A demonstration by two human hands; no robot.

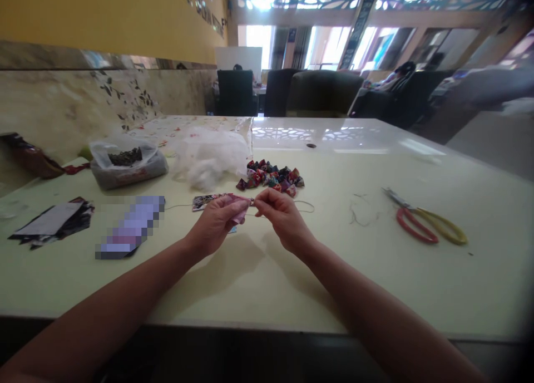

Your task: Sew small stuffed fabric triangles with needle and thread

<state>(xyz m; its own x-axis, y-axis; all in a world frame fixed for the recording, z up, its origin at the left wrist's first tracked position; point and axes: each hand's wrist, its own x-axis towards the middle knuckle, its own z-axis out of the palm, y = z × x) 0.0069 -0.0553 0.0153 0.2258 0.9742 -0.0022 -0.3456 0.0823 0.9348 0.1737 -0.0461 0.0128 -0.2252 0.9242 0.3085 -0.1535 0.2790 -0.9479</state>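
Observation:
My left hand [212,226] pinches a piece of pink fabric [241,215] between thumb and fingers, above the middle of the table. At the cloth's right edge, the closed fingertips of my right hand [284,219] meet it. What they grip is too small to make out. A thin thread [312,206] loops out on the right of that hand, and a strand runs leftward behind my left hand. Just beyond both hands lies a pile of small stuffed patterned fabric pieces [273,177]. Dark patterned cloth [201,202] lies flat behind my left hand.
Scissors [423,219] with red and yellow handles lie right, near loose thread scraps [362,216]. White stuffing [208,155] and a plastic bag of dark filling [127,168] stand back left. A blurred-out phone-like object [133,227] and fabric scraps [56,221] lie left. People sit beyond.

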